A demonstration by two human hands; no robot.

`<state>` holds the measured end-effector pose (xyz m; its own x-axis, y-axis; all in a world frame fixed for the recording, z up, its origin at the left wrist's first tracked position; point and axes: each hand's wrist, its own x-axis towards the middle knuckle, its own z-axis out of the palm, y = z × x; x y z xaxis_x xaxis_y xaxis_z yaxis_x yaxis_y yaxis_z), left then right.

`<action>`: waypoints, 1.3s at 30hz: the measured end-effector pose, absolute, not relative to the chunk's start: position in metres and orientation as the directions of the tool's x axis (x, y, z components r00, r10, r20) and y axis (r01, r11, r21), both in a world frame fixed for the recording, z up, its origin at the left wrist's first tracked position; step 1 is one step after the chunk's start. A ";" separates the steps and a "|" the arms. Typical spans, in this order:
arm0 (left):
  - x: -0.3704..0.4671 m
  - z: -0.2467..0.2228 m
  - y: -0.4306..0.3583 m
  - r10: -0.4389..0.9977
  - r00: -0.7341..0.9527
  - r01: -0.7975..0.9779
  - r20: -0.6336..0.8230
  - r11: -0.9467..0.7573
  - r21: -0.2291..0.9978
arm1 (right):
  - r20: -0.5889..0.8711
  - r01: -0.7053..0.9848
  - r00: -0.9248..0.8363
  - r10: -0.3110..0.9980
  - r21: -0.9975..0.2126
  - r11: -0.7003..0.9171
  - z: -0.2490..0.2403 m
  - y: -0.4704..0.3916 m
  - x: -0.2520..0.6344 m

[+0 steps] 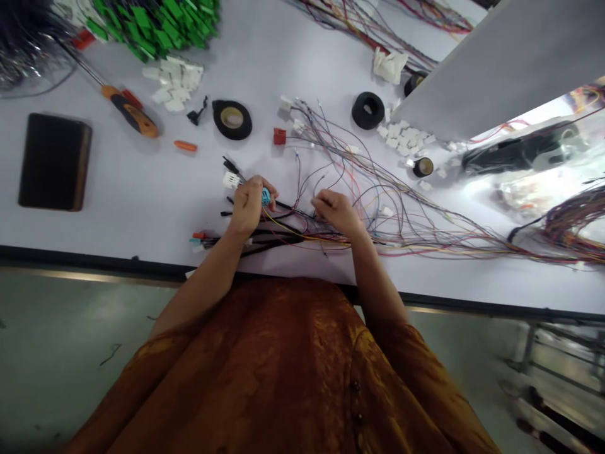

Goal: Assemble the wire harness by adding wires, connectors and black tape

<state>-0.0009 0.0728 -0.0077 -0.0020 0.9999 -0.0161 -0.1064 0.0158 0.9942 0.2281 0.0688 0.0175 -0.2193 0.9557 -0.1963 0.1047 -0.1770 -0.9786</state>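
Observation:
My left hand is closed around a light blue connector, whose face shows between thumb and fingers. A yellow wire and dark wires run from it to the right. My right hand is pinched at the wires just right of it; what its fingertips hold is too small to make out. Under and beside both hands lies the wire harness, stretching to the right. A white connector lies left of my left hand. Above the hands, a red connector rests on the table with more loose wires.
Black tape rolls, an orange-handled screwdriver, a black case and green connectors lie on the table. White connector pieces sit near a grey panel at upper right.

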 end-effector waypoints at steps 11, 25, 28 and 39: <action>0.002 0.001 0.076 0.990 -0.060 -0.164 -0.130 0.119 0.979 | -0.110 0.048 0.147 0.983 -0.992 -0.118 0.048 0.084 0.247; -0.010 0.012 0.078 0.901 0.029 -0.624 -0.433 0.355 0.696 | 0.084 0.433 -0.182 0.980 -0.888 0.157 0.058 0.061 0.139; -0.009 0.014 0.076 0.898 0.053 -0.659 -0.437 0.360 0.660 | 0.065 0.450 -0.184 0.981 -0.882 0.142 0.051 0.059 0.136; -0.009 0.017 0.072 0.939 -0.058 -0.558 -0.338 0.250 0.791 | -0.035 0.510 -0.116 0.993 -0.860 0.030 0.053 0.055 0.135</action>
<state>-0.0086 0.0725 0.0171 -0.0575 0.9394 -0.3381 -0.5585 0.2504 0.7908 0.1348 0.0554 0.0527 -0.1164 0.9926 -0.0347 0.5101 0.0298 -0.8596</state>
